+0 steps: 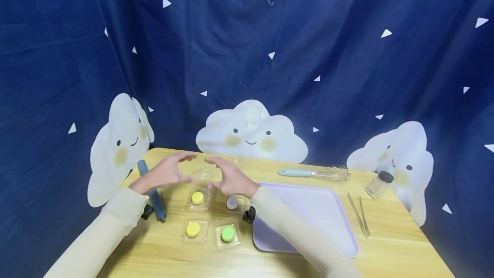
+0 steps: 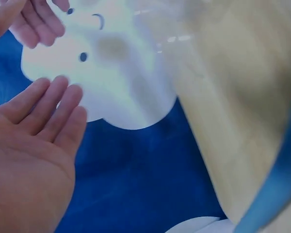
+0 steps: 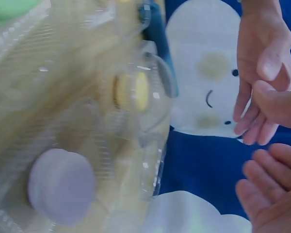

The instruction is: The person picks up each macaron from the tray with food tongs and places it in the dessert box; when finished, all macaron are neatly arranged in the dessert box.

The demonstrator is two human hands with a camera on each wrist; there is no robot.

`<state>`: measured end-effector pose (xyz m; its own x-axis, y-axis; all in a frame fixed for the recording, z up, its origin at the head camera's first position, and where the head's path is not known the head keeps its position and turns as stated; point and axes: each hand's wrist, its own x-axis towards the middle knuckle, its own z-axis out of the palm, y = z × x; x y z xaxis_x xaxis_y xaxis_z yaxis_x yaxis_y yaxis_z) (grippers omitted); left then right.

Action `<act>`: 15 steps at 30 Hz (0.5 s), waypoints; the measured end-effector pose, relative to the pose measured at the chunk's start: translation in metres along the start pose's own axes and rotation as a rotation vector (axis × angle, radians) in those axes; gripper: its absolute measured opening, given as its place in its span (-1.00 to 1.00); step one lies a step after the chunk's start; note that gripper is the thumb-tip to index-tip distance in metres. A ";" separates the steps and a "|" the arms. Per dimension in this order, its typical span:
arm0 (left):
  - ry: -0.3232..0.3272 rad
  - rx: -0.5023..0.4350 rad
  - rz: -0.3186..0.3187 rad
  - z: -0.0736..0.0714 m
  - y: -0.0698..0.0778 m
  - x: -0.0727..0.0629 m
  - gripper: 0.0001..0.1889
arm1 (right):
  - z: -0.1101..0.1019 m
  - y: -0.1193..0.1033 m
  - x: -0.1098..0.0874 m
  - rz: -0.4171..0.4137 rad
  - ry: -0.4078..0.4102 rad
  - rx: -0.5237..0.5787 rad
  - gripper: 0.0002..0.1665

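Observation:
My left hand and right hand are raised over the far left part of the table, palms facing each other, fingers apart and slightly bent. Neither holds anything. Below and between them is a clear plastic dome lid. Closer to me are clear plastic boxes: one holds a yellow macaron, another a purple macaron beneath my right wrist. Nearer still are a second yellow macaron and a green macaron. In the right wrist view the purple macaron appears close up.
Beside my left wrist lies a long blue object, its kind unclear. Under my right forearm is a lilac tray. A whisk, tongs and a tipped jar with a black lid lie further right. A blue curtain hangs behind.

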<state>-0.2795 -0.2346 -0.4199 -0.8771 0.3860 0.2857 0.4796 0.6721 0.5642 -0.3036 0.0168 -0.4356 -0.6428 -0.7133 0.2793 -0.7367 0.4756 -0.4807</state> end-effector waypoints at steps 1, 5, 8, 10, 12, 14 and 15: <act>0.017 -0.024 0.001 -0.002 0.002 0.003 -0.13 | -0.003 0.001 0.001 -0.013 0.027 0.031 -0.02; 0.061 -0.110 -0.013 -0.008 0.006 0.019 -0.05 | -0.016 0.006 0.006 -0.046 0.111 0.130 0.06; 0.082 -0.126 -0.030 -0.008 0.009 0.031 0.02 | -0.026 0.011 0.010 -0.050 0.156 0.188 0.07; 0.101 -0.121 -0.040 -0.006 0.010 0.041 0.06 | -0.032 0.015 0.013 -0.036 0.178 0.223 0.07; 0.130 -0.128 -0.039 -0.004 0.013 0.050 0.07 | -0.039 0.021 0.016 -0.010 0.196 0.268 0.08; 0.161 -0.150 -0.037 -0.002 0.016 0.060 0.08 | -0.046 0.027 0.018 0.023 0.210 0.307 0.07; 0.175 -0.153 -0.036 -0.001 0.017 0.065 0.08 | -0.049 0.031 0.020 0.034 0.218 0.323 0.07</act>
<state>-0.3284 -0.1987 -0.3915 -0.8912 0.2386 0.3858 0.4498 0.5751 0.6833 -0.3496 0.0429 -0.4041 -0.7207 -0.5572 0.4125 -0.6327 0.2854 -0.7199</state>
